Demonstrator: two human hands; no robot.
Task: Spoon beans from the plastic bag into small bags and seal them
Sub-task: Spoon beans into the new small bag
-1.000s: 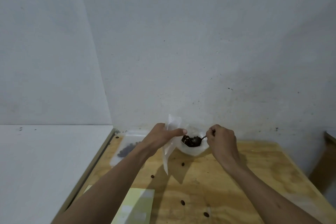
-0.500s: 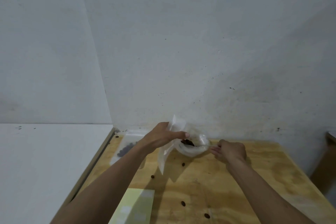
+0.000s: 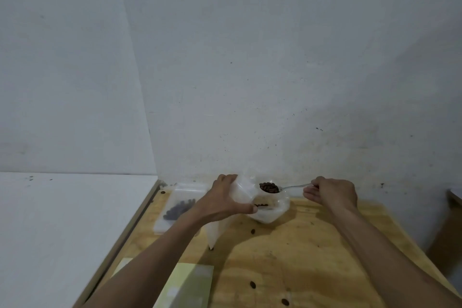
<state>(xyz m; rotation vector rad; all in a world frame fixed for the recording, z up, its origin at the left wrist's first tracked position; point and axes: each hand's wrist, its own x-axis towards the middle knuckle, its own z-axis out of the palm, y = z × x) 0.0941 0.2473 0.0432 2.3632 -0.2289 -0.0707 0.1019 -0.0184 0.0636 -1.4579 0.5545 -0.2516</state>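
Note:
My left hand [image 3: 222, 201] grips a small clear bag [image 3: 243, 189] upright at the back of the wooden table [image 3: 300, 252], its lower end hanging down to the tabletop. Just right of it sits the larger plastic bag [image 3: 271, 211] with a few dark beans inside. My right hand [image 3: 331, 194] pinches the handle of a metal spoon [image 3: 291, 187]. The spoon's bowl, heaped with dark beans [image 3: 268, 187], hovers over the plastic bag right beside the small bag's mouth.
A flat small bag with beans [image 3: 178, 207] lies at the table's back left. Loose beans [image 3: 253, 231] are scattered on the wood. A pale yellow-green sheet [image 3: 185, 285] lies at the front. A white surface [image 3: 62, 232] adjoins on the left; the wall stands close behind.
The spoon dipped into the plastic bag half a second ago and has now come up heaped with beans. My right hand rose with it; my left hand kept hold of the small bag.

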